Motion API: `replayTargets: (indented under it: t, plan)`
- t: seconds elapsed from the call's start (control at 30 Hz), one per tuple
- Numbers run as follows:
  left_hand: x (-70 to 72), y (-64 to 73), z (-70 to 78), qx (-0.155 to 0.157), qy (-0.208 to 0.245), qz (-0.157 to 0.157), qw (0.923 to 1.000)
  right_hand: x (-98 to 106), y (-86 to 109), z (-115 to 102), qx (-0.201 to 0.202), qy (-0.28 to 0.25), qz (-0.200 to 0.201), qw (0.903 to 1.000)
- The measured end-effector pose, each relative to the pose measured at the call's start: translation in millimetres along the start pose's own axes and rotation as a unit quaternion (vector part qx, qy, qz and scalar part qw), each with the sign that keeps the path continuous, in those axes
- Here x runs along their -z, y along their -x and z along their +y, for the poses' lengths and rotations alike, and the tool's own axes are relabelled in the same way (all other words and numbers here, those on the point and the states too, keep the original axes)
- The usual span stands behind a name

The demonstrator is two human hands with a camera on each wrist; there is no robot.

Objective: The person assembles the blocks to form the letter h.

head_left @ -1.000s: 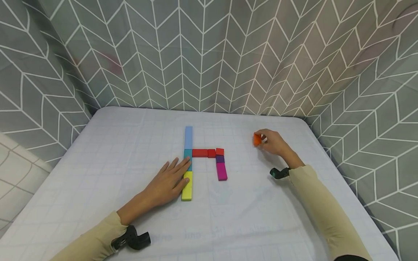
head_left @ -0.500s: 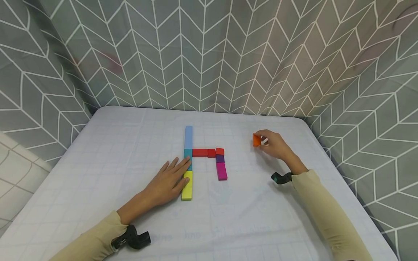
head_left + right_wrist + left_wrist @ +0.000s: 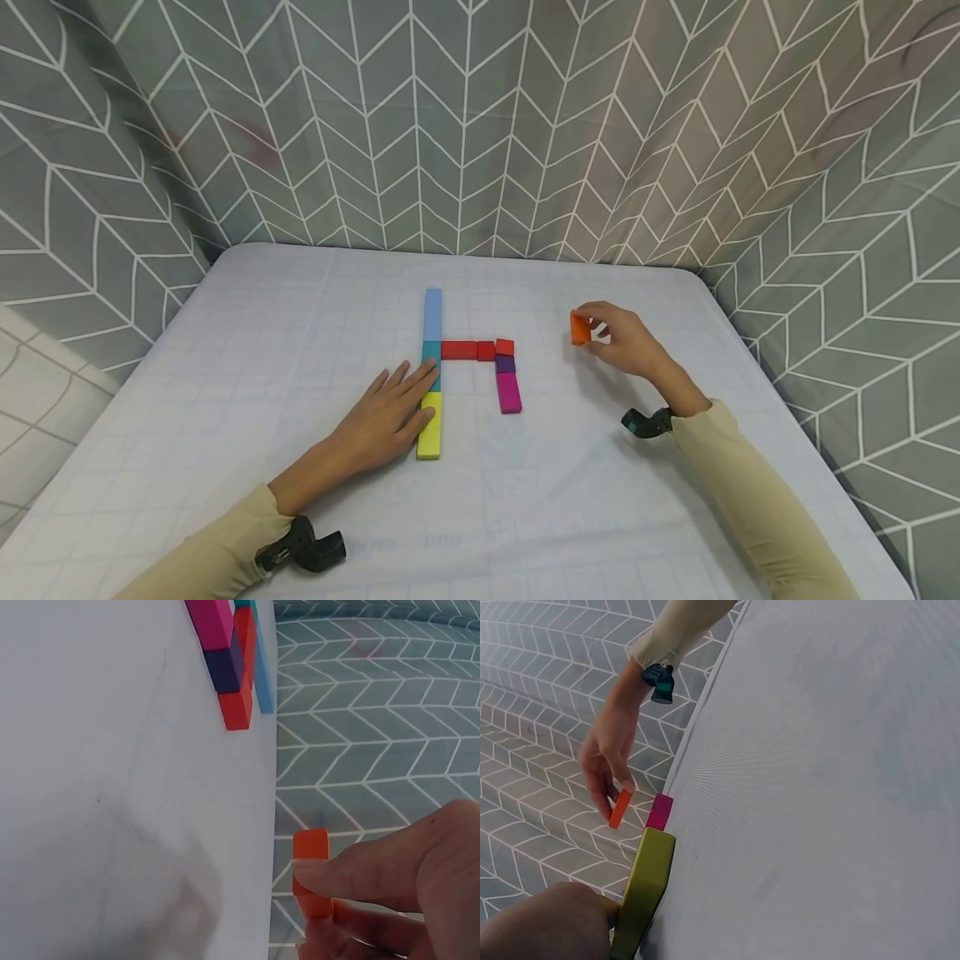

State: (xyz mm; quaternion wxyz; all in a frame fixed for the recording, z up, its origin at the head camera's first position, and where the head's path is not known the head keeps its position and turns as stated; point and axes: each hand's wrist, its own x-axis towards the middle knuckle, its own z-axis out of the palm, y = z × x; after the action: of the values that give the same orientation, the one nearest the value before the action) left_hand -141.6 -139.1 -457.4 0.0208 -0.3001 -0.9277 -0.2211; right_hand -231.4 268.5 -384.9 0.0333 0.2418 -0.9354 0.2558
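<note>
My left hand (image 3: pixel 386 421) lies flat with spread fingers over the teal block (image 3: pixel 431 353) and the yellow block (image 3: pixel 430 433). A light blue block (image 3: pixel 432 315) continues that column at its far end. My right hand (image 3: pixel 626 337) pinches an orange block (image 3: pixel 580 328) between thumb and fingers, raised over the table to the right. From the teal block a red block (image 3: pixel 459 350) runs rightward to a small red block (image 3: pixel 486 351). Beside that sits another small red block (image 3: pixel 505 347), with a purple block (image 3: pixel 506 364) and a magenta block (image 3: pixel 509 393) below it.
A white cloth covers the table (image 3: pixel 300 317). Grey curtains (image 3: pixel 465 125) with white zigzag lines stand behind and at the sides. Black wrist cameras sit on both sleeves. Pale tiles (image 3: pixel 45 408) show at the far left.
My right hand has moved slightly left and nearer to me with the orange block. The left hand and the laid blocks have stayed put.
</note>
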Motion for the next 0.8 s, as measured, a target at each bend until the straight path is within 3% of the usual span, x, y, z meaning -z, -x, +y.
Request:
replayTargets:
  t: [0.4,0.8]
  plan:
    - [0.4,-0.4,-0.1,-0.002,0.002,-0.001,1.0000,-6,9.6,-19,0.005,0.004,-0.009,0.9999]
    - [-0.3,0.1,-0.5,0.002,-0.003,-0.003,1.0000,-14,21.0,-33,0.036,-0.007,-0.019,0.9991]
